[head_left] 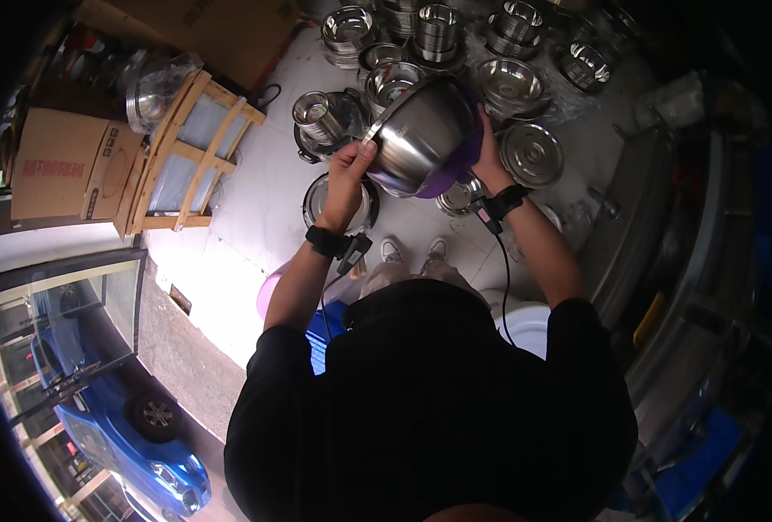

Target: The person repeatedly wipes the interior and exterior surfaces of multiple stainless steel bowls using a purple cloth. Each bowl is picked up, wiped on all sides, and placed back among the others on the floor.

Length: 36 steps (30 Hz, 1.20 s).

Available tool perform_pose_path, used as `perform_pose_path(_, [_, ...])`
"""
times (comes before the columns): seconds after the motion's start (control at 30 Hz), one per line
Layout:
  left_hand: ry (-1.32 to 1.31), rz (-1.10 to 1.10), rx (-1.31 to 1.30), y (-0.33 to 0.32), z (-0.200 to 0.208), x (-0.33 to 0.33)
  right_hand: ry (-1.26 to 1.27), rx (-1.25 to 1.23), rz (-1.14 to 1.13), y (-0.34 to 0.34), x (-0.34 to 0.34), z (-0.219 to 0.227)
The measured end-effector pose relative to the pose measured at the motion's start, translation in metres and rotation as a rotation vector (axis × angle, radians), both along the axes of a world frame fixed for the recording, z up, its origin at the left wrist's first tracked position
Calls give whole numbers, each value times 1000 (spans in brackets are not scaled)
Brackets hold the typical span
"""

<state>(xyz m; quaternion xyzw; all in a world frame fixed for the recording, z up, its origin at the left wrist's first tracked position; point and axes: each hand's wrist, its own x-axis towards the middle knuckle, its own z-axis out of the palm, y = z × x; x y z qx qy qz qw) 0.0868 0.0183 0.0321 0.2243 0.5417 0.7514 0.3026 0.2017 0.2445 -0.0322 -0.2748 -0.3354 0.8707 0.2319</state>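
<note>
Bowl [425, 135] tilts between your left hand [349, 174], gripping its left edge [386, 120], and right hand [491, 161], clasping its purple side [461, 163], likely for balance.

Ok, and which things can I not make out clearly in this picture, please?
All in the head view:
Right hand: most fingers, hidden behind the purple piece.
Purple piece: its full shape, covered by the steel bowl.
Metalware stack at the top: cut off by the picture edge.
Legs: mostly hidden by the black shirt.
Blue item, lower right: too dark to identify.
</note>
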Motion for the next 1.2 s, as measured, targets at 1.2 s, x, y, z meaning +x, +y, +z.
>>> perform_pose_path(1.2, [-467, 52, 181, 12, 8, 4, 18, 1766, -149, -47, -29, 68])
